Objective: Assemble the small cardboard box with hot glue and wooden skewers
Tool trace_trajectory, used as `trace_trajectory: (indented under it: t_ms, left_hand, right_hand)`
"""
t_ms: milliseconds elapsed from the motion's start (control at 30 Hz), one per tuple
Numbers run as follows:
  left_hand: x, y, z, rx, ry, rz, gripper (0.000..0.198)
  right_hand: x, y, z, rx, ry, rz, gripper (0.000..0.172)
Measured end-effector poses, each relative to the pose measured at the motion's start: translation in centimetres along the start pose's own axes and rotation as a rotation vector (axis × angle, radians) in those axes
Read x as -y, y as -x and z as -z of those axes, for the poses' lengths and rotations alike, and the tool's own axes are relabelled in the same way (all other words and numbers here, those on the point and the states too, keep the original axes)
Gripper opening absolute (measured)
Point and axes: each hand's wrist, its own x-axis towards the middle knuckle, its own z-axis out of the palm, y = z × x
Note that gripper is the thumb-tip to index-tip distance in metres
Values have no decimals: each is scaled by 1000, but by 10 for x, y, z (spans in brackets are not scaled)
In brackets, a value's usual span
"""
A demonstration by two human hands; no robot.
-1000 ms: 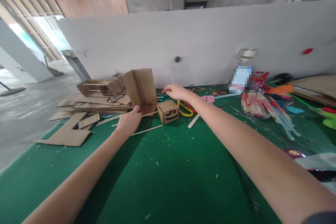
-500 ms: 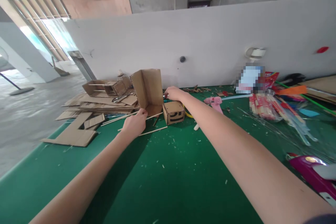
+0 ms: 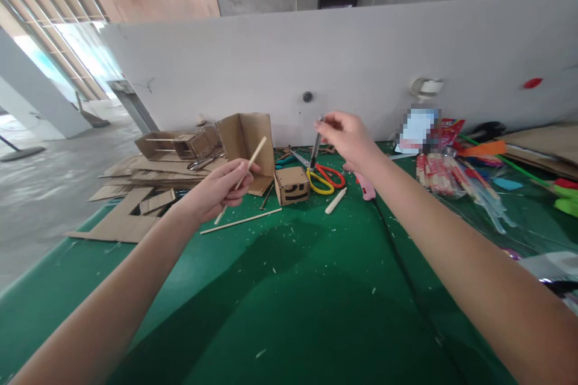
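My left hand (image 3: 221,189) is closed around a thin wooden stick (image 3: 257,148), raised over the table and slanting up to the right. In my right hand (image 3: 347,135) a dark pen (image 3: 315,152) is pinched near its top, its lower end pointing down. Under the pen lie scissors (image 3: 335,175) with red and yellow handles. Beside them sits a small cardboard box (image 3: 292,186) with black print. A taller folded cardboard piece (image 3: 255,141) stands behind my left hand. Another thin stick (image 3: 241,221) lies flat on the green table (image 3: 289,289).
Flat cardboard pieces (image 3: 120,216) and an open cardboard frame (image 3: 158,145) are stacked at left. A pink glue gun (image 3: 367,187) lies partly behind my right forearm. Packaged sticks (image 3: 445,174) are at right. A white partition (image 3: 253,66) borders the table's back.
My right hand has come up from behind the small box with the pen. My left hand has lifted a stick off the table and tilted it upward. The view has shifted slightly.
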Motion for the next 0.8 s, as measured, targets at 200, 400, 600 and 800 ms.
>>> trace_trajectory:
  t_ms: [200,400,600,800]
  left_hand:
    - [6,-1,-38,-50,461,-107,11]
    - [13,0,-48,-103,520,-95,12]
    - [21,-6,-35,-178,182,-129,18]
    - [9,-2,-22,-266,-325,-293,60]
  right_hand:
    - [5,74,-3,150,-454,-258,18]
    - [-26,126,-9,601,-82,-296,29]
    - [-37,150,-11,553,117,-50,45]
    - [-49,148,-8,516,215,-16,33]
